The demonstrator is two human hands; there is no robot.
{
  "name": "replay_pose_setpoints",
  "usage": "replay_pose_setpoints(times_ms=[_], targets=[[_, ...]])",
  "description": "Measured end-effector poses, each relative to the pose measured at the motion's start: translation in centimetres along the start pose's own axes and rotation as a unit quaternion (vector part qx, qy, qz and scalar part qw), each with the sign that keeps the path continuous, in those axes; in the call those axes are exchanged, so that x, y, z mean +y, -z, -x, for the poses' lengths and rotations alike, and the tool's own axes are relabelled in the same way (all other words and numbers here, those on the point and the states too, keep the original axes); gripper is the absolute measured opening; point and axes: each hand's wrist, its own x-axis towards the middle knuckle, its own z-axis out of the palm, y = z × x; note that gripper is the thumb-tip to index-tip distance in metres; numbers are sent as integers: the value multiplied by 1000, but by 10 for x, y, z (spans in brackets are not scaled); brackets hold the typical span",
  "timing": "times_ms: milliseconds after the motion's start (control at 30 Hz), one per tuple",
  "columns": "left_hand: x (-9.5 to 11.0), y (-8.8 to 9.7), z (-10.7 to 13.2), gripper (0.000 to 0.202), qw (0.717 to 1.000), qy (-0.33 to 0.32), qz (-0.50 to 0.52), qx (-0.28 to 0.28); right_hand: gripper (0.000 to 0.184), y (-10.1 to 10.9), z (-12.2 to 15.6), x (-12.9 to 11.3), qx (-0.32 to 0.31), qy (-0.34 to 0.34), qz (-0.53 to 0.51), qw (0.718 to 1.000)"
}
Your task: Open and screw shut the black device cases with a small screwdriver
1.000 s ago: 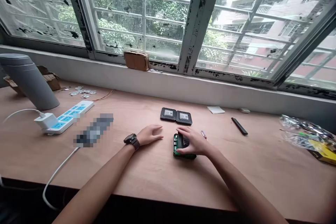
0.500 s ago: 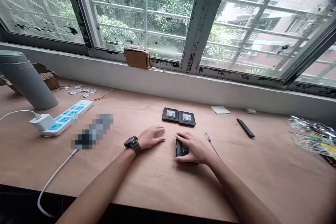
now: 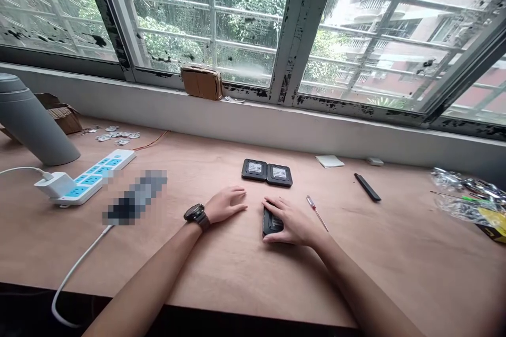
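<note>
My right hand (image 3: 290, 221) lies over a small black box-like device (image 3: 269, 222) on the wooden desk (image 3: 237, 274), fingers curled onto its top and side. My left hand (image 3: 227, 204), with a dark watch on the wrist, rests flat on the desk just left of the device, holding nothing. Two flat black square modules (image 3: 267, 172) lie side by side a little beyond both hands. A small red-handled screwdriver (image 3: 317, 212) lies right of my right hand.
A white and blue power strip (image 3: 89, 178) with a plugged charger and white cable lies at the left beside a grey cylinder (image 3: 29, 121). A black stick (image 3: 367, 187), a white pad (image 3: 329, 161) and crinkled plastic bags (image 3: 466, 197) lie to the right. A brown parcel (image 3: 201, 82) sits on the sill.
The device showed green under my right hand a second ago; now it lies flat and only black shows. My left hand stayed put. The view shifted slightly.
</note>
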Motion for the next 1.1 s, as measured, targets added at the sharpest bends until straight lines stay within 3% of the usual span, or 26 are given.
replay_pose_setpoints(times_ms=[600,900,1100], targets=[[6,3,0,33,1000,-7,5,0,80,2,5,-3,10,4,22,1000],[8,5,0,33,1000,-10,-5,-4,104,-1,13,11,-3,-9,-16,1000],[11,2,0,37,999,-8,-32,17,115,-1,57,31,70,-21,42,996]])
